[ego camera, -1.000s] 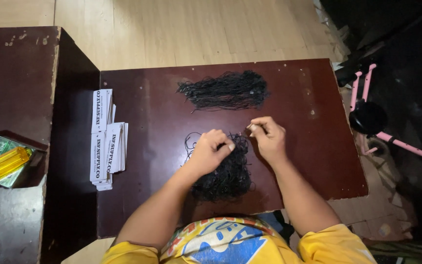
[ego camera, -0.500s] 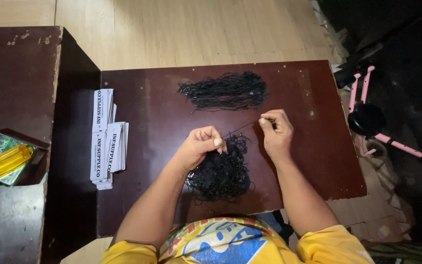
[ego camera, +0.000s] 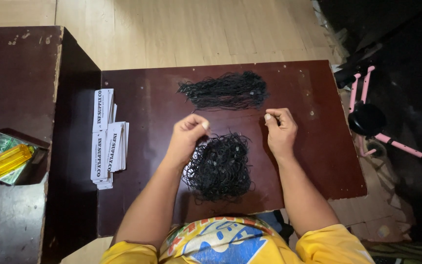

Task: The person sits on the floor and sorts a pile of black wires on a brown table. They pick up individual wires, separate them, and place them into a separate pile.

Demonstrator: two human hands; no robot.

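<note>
Left hand (ego camera: 187,134) pinched thin black cord above tangled black cord pile (ego camera: 219,167) on dark brown wooden table (ego camera: 313,161) — right hand (ego camera: 280,128) pinched too; I judged slow, taut pull best — fewer snags.

Tangled black string pile (ego camera: 218,166) lies on table.
</note>
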